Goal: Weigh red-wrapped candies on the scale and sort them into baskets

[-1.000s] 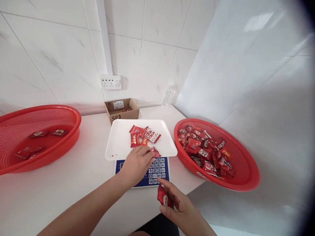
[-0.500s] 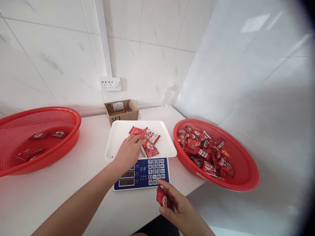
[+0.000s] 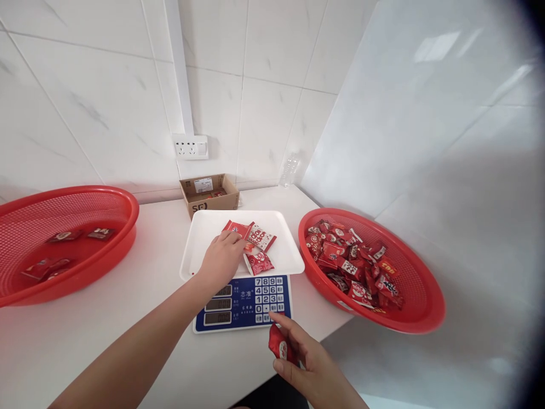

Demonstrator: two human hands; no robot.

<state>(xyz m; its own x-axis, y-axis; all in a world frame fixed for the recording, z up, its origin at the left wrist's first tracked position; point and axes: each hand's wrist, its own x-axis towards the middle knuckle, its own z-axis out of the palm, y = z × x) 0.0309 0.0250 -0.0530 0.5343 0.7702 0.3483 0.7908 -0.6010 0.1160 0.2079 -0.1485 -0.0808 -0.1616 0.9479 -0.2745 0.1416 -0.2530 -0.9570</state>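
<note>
Head view: flat red-and-white packets (image 3: pixel 260 263) on the white rectangular plastic tray (image 3: pixel 288 250) are being partly covered by the nearer left hand (image 3: pixel 221 254), mostly lying to its right, grip untellable, while a glossy red packet (image 3: pixel 276 339) is being clasped by the right hand (image 3: pixel 314 357).

Left arm (image 3: pixel 140 335) extended forward, left hand (image 3: pixel 222 254) palm down, right hand (image 3: pixel 310 363) lower, fingers (image 3: pixel 293 326) curved.

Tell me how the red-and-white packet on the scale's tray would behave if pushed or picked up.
The red-and-white packet lies fairly flat, so it probably won't roll. Its thin-looking wrapper suggests it may flex when lifted. Pushed, it would likely slide over the smooth-looking white tray.
</note>
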